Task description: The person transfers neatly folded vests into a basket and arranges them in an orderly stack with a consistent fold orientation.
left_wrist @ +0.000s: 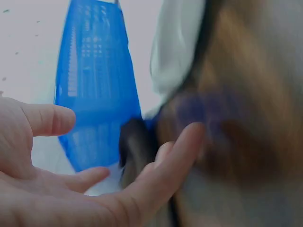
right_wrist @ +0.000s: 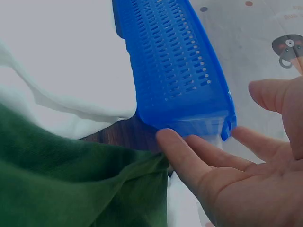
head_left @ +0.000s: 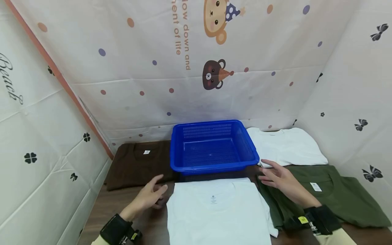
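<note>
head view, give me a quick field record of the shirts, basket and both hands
basket: blue basket, holds nothing visible, at the back centre of the table
front shirt: white t-shirt lying flat just in front of the basket
other shirts: brown t-shirt left of the basket; second white t-shirt right of it; green t-shirt at front right
left hand: left hand open, holding nothing, beside the front shirt's left edge
right hand: right hand open, holding nothing, over the green t-shirt near the basket's corner
</note>
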Demonstrator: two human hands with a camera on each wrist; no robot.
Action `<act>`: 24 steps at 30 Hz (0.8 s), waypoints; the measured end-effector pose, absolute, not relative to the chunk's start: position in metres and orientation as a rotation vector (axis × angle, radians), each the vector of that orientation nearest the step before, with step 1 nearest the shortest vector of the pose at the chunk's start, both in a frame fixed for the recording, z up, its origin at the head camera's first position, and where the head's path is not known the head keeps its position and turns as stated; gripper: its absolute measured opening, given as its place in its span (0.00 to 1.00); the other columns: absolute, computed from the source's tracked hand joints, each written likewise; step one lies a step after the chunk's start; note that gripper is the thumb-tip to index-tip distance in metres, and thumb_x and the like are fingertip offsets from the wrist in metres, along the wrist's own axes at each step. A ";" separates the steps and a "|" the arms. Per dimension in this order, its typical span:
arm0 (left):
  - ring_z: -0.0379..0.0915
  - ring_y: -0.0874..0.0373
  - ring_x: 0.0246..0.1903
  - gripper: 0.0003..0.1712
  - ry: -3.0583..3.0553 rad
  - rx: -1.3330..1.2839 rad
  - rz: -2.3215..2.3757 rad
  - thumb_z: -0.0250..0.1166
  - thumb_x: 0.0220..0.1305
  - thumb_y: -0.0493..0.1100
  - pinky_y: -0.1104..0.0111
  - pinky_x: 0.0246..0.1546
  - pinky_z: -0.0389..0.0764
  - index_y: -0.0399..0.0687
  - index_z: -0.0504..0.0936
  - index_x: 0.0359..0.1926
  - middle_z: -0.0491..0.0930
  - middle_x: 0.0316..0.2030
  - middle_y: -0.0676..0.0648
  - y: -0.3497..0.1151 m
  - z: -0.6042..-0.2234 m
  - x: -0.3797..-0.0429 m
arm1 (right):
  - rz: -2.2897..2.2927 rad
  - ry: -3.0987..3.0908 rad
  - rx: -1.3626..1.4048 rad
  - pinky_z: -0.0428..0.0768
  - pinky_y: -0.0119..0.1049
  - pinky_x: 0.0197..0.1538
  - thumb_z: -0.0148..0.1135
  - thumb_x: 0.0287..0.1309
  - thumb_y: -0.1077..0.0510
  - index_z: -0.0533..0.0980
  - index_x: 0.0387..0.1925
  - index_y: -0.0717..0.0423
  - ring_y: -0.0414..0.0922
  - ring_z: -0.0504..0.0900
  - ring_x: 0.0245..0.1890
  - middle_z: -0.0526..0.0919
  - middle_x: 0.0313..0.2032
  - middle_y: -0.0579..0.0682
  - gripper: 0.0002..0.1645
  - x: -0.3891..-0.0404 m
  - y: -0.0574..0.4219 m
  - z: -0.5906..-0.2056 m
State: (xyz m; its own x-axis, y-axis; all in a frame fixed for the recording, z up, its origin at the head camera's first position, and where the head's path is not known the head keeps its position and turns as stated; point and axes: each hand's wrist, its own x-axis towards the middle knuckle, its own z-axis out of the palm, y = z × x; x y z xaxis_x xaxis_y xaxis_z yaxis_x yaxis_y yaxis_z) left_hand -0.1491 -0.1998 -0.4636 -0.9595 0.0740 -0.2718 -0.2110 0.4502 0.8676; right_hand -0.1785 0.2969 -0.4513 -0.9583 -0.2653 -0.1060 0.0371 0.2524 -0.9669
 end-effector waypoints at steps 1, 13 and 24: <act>0.82 0.44 0.43 0.38 2.337 -0.160 1.553 0.60 0.77 0.51 0.52 0.34 0.87 0.45 0.58 0.79 0.73 0.62 0.29 -0.198 -0.464 -0.148 | -1.765 2.268 -0.211 0.83 0.44 0.57 0.52 0.79 0.47 0.49 0.80 0.62 0.67 0.76 0.63 0.64 0.70 0.76 0.41 -0.176 0.298 -0.450; 0.78 0.31 0.52 0.41 2.117 -0.319 1.656 0.59 0.76 0.52 0.47 0.34 0.86 0.36 0.53 0.78 0.68 0.63 0.23 -0.175 -0.466 -0.137 | -1.695 2.107 -0.318 0.82 0.41 0.58 0.47 0.82 0.53 0.48 0.78 0.71 0.57 0.80 0.61 0.59 0.70 0.80 0.37 -0.153 0.313 -0.453; 0.79 0.41 0.49 0.44 1.982 -0.367 1.804 0.63 0.72 0.47 0.50 0.43 0.84 0.33 0.50 0.77 0.64 0.63 0.20 -0.165 -0.470 -0.135 | -1.683 2.025 -0.307 0.81 0.44 0.59 0.45 0.82 0.55 0.50 0.77 0.73 0.58 0.79 0.62 0.61 0.70 0.78 0.35 -0.143 0.321 -0.466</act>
